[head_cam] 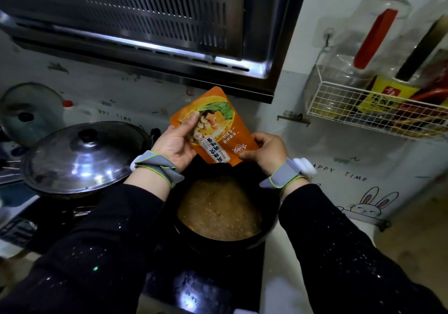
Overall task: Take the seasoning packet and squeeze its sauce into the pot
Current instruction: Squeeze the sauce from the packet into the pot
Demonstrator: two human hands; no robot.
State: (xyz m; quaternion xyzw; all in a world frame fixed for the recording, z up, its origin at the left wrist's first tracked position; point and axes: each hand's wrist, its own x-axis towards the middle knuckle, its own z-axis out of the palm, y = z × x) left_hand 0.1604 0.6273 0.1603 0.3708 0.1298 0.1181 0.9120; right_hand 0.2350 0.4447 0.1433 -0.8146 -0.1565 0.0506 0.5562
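An orange seasoning packet [219,122] with a food picture and printed label hangs tilted above the far rim of a black pot [268,231]. The pot holds brownish, foamy broth [218,209]. My left hand [175,141] grips the packet's left side, thumb pressed on its front. My right hand [265,150] pinches the packet's lower right corner. The packet's lower edge sits just over the pot's far rim. I cannot tell whether the packet is torn open. No sauce is visible coming out.
A wok with a steel lid [80,158] stands on the left burner, a glass lid [29,112] leaning behind it. The range hood [145,30] hangs overhead. A white wire rack [373,110] with bottles is fixed to the right wall.
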